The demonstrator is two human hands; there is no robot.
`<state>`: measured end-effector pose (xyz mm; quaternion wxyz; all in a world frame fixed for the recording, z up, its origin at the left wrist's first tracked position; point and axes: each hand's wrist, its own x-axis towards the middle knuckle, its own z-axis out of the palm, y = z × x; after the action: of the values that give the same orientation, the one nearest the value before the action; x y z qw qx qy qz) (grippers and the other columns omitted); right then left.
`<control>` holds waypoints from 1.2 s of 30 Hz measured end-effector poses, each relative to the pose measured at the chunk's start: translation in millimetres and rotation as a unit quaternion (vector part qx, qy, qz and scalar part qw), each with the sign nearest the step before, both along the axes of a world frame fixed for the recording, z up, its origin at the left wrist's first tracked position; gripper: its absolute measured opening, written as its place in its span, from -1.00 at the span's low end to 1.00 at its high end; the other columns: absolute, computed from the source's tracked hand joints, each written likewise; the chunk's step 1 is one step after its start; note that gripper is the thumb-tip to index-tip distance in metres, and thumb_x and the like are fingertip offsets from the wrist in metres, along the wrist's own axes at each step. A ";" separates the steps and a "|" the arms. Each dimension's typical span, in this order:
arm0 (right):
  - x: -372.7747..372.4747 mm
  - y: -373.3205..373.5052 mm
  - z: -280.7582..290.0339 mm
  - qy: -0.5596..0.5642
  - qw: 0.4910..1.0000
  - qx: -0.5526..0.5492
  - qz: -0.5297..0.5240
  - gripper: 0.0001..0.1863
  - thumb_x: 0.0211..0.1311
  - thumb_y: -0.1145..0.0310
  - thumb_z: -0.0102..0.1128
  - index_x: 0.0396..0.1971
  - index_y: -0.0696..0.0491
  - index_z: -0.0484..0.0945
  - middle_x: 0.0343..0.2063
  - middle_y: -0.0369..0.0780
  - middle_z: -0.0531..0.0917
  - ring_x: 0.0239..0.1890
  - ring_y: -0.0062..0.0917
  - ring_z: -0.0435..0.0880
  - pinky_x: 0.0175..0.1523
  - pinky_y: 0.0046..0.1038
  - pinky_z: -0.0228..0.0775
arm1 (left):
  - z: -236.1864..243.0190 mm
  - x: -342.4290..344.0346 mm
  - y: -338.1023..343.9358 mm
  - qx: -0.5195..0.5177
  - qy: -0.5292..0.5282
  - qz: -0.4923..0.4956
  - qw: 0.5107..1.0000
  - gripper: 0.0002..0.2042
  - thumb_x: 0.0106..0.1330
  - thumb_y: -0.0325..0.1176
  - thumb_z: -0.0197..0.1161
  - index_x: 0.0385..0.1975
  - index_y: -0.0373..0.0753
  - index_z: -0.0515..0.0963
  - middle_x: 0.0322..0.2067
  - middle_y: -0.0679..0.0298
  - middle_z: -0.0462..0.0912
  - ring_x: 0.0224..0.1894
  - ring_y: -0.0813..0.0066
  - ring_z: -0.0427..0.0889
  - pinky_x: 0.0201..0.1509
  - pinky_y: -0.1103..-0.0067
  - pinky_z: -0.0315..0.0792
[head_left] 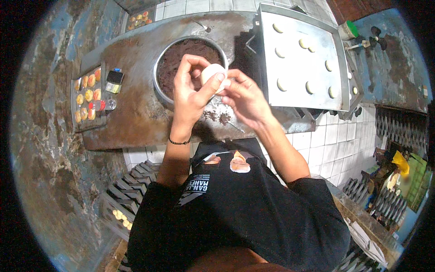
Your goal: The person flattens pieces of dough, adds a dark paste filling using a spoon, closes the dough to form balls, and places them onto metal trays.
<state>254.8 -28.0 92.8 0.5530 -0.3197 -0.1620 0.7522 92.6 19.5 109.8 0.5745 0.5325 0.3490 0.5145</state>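
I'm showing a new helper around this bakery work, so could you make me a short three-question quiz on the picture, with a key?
1. Multiple choice: As the picture shows it, where is the large metal tray of pale pieces relative to the round bowl?
A) To its left
B) To its right
C) Underneath it

2. True or false: A dark bracelet is on the left wrist.

3. Open: What does the left hand hold, with the fingertips of the right hand at its edge?

Key:
1. B
2. True
3. A pale, rounded dough piece
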 end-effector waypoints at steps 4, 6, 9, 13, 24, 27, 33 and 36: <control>6.9 -17.2 13.4 0.110 0.985 0.096 -0.089 -0.57 0.41 0.44 0.36 0.21 0.09 0.47 0.02 -0.22 0.66 -0.06 -0.52 0.75 -0.04 -0.54 0.73 | 40.7 66.5 -4.1 -0.016 -0.120 -0.126 0.985 -0.69 0.22 -0.57 0.37 -0.08 -0.28 0.46 -0.16 0.26 0.62 -0.02 0.52 0.65 0.13 0.52 0.54; 25.6 -13.6 -3.4 -0.122 0.961 0.131 -0.209 -0.48 0.34 0.41 0.41 0.26 0.13 0.50 0.11 -0.22 0.64 0.15 -0.55 0.62 0.26 -0.41 0.51 | 32.4 94.4 -7.6 0.024 -0.114 -0.131 0.984 -0.69 0.18 -0.59 0.36 -0.10 -0.29 0.47 -0.19 0.24 0.66 0.01 0.49 0.69 0.16 0.50 0.55; 74.2 -12.1 -12.3 -0.185 0.943 0.184 -0.208 -0.62 0.37 0.43 0.36 0.15 0.17 0.61 0.06 -0.24 0.68 0.15 -0.54 0.63 0.24 -0.43 0.51 | 50.5 136.0 -18.8 0.037 -0.079 -0.099 0.991 -0.67 0.18 -0.56 0.35 -0.08 -0.26 0.44 -0.36 0.34 0.62 -0.22 0.58 0.63 0.17 0.40 0.55; 136.3 -19.1 22.9 -0.272 0.918 0.272 -0.099 -0.67 0.42 0.41 0.31 0.11 0.22 0.64 -0.04 -0.23 0.74 0.09 -0.52 0.68 0.22 -0.42 0.51 | 44.7 177.1 -14.2 0.046 -0.110 -0.072 0.990 -0.58 0.21 -0.61 0.35 0.02 -0.27 0.36 -0.33 0.32 0.65 -0.25 0.66 0.63 -0.03 0.57 0.58; 294.3 -5.0 52.6 -0.640 0.730 0.241 -0.011 -0.48 0.07 0.32 0.63 0.09 0.01 0.73 -0.01 -0.20 0.77 -0.04 -0.43 0.77 0.04 -0.41 0.65 | -37.4 297.1 23.5 0.088 0.157 -0.157 0.971 -0.41 0.19 -0.28 0.52 0.10 -0.19 0.29 -0.43 0.21 0.69 -0.24 0.42 0.76 -0.16 0.48 0.59; 331.2 8.0 20.9 -0.591 0.782 0.195 -0.021 -0.54 0.10 0.35 0.58 0.05 0.04 0.74 -0.08 -0.22 0.77 -0.10 -0.51 0.73 0.00 -0.45 0.63 | -57.4 322.7 36.3 0.125 0.224 -0.170 0.951 -0.24 0.14 -0.26 0.55 0.25 -0.18 0.17 -0.19 0.00 0.66 -0.17 0.17 0.77 -0.09 0.38 0.61; 403.8 58.6 -71.8 -0.711 0.682 0.140 0.095 -0.53 0.26 0.32 0.43 0.16 0.11 0.64 0.15 -0.06 0.66 0.08 -0.23 0.72 0.15 -0.27 0.62 | -73.7 308.6 54.9 0.044 0.343 -0.094 0.934 0.10 0.10 -0.22 0.57 0.53 -0.02 -0.17 0.06 -0.10 0.56 0.02 -0.23 0.72 0.12 0.18 0.60; 404.3 62.9 -102.3 -0.821 0.453 0.326 0.119 -0.37 0.36 0.20 0.34 0.36 0.12 0.46 0.34 -0.05 0.51 0.31 -0.17 0.54 0.40 -0.19 0.41 | -70.4 284.0 45.4 0.033 0.330 -0.057 0.942 0.10 0.10 -0.20 0.58 0.53 -0.05 -0.14 0.03 -0.06 0.55 -0.03 -0.14 0.72 0.12 0.23 0.59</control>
<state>659.1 34.9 -9.5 0.1320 -0.5630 -0.8108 0.0912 376.5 64.8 39.4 0.4379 0.7096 0.4710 0.2878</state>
